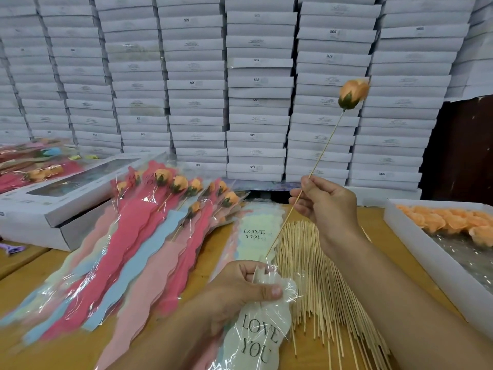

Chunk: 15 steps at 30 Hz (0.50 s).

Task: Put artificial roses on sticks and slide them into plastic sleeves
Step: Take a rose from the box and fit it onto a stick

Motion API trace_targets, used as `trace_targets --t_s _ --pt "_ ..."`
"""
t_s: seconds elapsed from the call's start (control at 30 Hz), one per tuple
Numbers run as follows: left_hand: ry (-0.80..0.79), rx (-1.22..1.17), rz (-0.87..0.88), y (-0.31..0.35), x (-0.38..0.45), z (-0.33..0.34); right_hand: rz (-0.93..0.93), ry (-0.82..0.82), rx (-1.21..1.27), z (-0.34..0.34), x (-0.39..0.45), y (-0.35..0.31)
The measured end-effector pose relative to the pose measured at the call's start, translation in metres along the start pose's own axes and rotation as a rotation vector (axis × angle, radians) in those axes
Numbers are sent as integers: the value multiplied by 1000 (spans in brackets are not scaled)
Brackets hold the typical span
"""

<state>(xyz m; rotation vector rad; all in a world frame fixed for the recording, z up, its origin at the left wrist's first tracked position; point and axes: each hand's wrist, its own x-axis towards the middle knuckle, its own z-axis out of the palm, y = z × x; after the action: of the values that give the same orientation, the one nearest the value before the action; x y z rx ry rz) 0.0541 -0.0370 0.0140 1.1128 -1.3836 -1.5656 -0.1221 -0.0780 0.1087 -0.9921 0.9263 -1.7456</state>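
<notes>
Two hands work above the wooden tabletop [66,265]. The right hand [326,201] pinches a thin stick [324,145] near its middle, holding it tilted, with an orange rose [353,93] on its raised far end. The stick's lower tip points down at the open mouth of a plastic sleeve [256,335] printed "LOVE YOU", which the left hand [240,287] grips near its top with thumb and curled fingers, close to the near edge of the tabletop. Just right of this sleeve a spread of bare sticks [317,284] lies on the wood. A pile of finished sleeved roses [149,231] fans out toward the left side. At the right edge sits a white tray [432,257] holding loose orange rose heads [453,220]. A windowed white box [66,193] rests at the far left, and stacked white boxes [240,76] fill the back.
</notes>
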Motion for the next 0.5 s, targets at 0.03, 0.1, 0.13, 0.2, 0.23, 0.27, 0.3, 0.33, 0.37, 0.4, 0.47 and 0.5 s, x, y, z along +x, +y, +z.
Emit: trace_targets --t_s 0.03,0.1,0.13,0.2,0.23,0.27,0.3,0.33,0.37,0.4,0.47,0.5 --pt "-1 -7 2 0 0 0 3 -6 -6 0 -1 1" --pt "-7 -14 9 1 -1 1 14 -22 -13 0 -2 3" --pt "-15 -3 12 1 -1 1 23 -32 -18 1 -3 4" --pt "-51 25 27 2 -2 1 51 -57 -29 0 -5 8" --pt "-53 14 29 2 -2 2 70 -75 -41 0 -6 9" --pt "-45 -7 25 2 -1 2 90 -100 -61 -1 -7 12" --pt "-28 -24 24 3 -2 2 111 -127 -86 -2 -8 14" --pt "-25 -41 23 2 -1 2 131 -156 -112 -3 -10 17" --pt "-18 -56 24 3 -1 3 149 -185 -138 -4 -12 19" --pt "-20 -59 30 2 -1 3 163 -208 -162 -5 -13 21" --pt "-32 -58 24 2 -1 3 181 -231 -197 -7 -14 24" --pt "-37 -57 17 3 -2 4 185 -232 -207 -9 -14 25"
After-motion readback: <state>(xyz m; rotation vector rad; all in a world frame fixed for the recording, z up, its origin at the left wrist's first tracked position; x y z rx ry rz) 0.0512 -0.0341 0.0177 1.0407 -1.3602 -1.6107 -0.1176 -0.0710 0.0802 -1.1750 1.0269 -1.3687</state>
